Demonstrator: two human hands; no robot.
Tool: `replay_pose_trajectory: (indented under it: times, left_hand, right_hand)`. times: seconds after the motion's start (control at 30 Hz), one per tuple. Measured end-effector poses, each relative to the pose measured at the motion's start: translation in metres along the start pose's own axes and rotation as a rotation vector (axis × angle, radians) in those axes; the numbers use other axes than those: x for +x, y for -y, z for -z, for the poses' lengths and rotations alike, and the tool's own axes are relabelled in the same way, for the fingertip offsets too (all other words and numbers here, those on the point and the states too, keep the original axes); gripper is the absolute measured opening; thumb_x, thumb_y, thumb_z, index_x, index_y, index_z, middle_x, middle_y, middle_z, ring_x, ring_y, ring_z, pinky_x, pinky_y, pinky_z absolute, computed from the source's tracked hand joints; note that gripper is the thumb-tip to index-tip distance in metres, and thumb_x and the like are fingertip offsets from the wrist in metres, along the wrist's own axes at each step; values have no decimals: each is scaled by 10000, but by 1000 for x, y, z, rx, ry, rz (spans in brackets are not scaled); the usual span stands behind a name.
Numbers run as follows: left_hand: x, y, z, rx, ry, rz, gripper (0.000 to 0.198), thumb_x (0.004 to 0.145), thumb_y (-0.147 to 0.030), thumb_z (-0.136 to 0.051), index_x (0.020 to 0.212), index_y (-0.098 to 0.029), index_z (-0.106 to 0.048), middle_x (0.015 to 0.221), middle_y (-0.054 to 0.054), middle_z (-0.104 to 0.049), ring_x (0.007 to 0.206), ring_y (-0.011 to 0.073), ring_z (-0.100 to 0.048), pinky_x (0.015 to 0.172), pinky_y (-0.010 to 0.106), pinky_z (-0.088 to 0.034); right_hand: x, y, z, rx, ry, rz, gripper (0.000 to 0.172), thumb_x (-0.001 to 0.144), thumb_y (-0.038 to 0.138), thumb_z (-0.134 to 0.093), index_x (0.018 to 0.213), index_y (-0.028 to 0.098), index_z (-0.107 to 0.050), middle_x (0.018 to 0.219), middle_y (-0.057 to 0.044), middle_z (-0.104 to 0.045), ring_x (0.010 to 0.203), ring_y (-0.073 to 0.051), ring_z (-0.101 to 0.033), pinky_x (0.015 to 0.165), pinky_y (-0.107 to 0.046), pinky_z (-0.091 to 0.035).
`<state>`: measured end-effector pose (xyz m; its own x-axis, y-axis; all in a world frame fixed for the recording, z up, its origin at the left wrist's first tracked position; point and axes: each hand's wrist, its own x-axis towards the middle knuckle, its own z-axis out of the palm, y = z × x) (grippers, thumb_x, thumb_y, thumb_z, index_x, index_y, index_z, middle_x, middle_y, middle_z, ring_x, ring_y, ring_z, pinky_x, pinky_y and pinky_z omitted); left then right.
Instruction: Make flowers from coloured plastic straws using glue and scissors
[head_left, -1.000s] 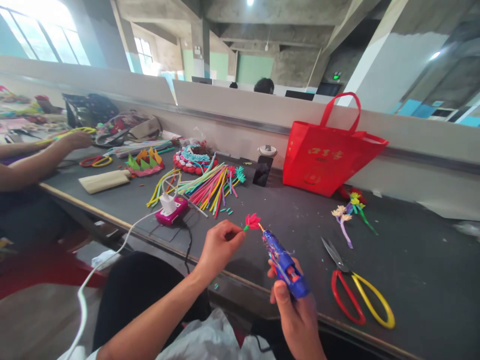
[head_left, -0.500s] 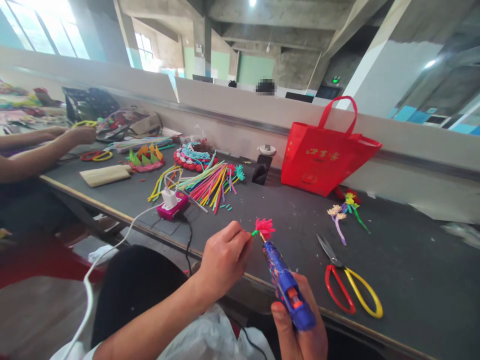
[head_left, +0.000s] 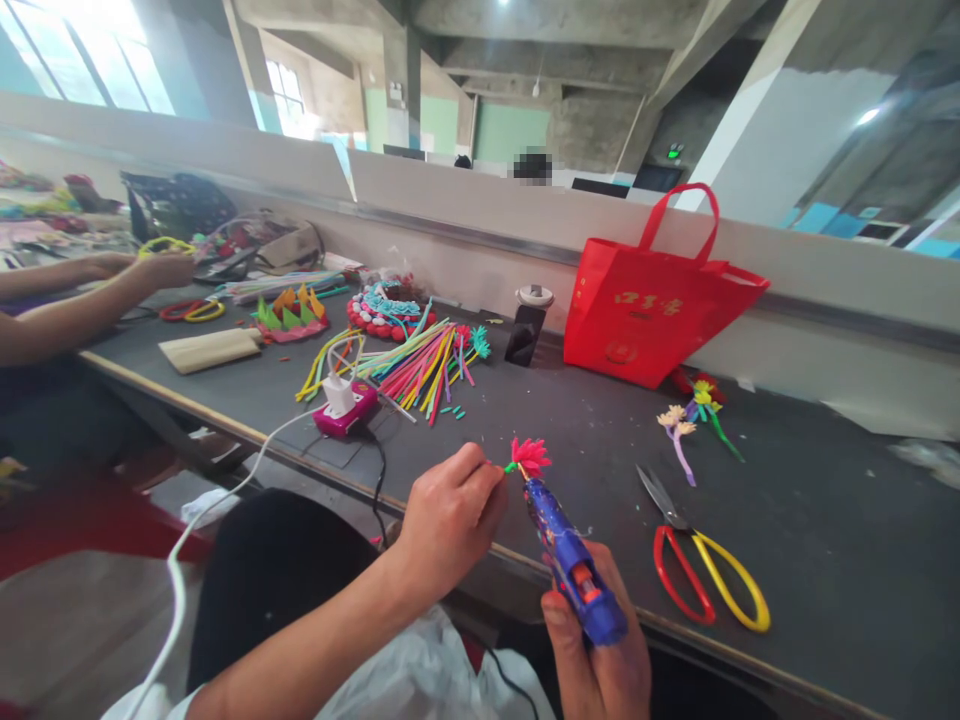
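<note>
The left hand (head_left: 454,510) hides the end of the green flower stem (head_left: 511,467); the blue plastic glue gun (head_left: 559,535) covers part of the right hand (head_left: 611,650). I can't read the blurred gold lettering (head_left: 647,298) on the red bag (head_left: 630,340). A co-worker's arms (head_left: 82,315) run off at left.

Left hand (head_left: 454,505) pinching, right hand (head_left: 616,660) gripping.
The left arm (head_left: 330,620) stretches up to the bench's (head_left: 832,570) front edge; the right thumb (head_left: 559,612) points forward.
</note>
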<state>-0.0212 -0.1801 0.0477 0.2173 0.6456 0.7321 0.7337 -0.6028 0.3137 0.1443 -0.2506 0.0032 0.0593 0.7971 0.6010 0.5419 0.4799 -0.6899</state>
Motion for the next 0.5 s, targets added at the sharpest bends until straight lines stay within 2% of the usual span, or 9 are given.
replay_pose_trajectory:
  times: [0.2,0.5]
  left_hand:
    - [0,1,-4,-14,5,19,213,910,-122,-545,732,-145,-661,727,29,-573,570,101,-522,544,213,-409]
    - [1,-1,-3,-22,11,12,228,916,-124,-529,727,-156,-654,731,27,-581,584,102,-532,550,213,-413]
  right_hand:
    - [0,1,0,7,11,-44,323,987,504,-452,1098,241,-603,939,-52,-609,803,-203,-635,672,-287,-503]
    - [-1,2,0,-8,-6,-35,315,993,502,-444,1044,233,-601,887,-38,-588,770,-191,-613,662,-283,-493]
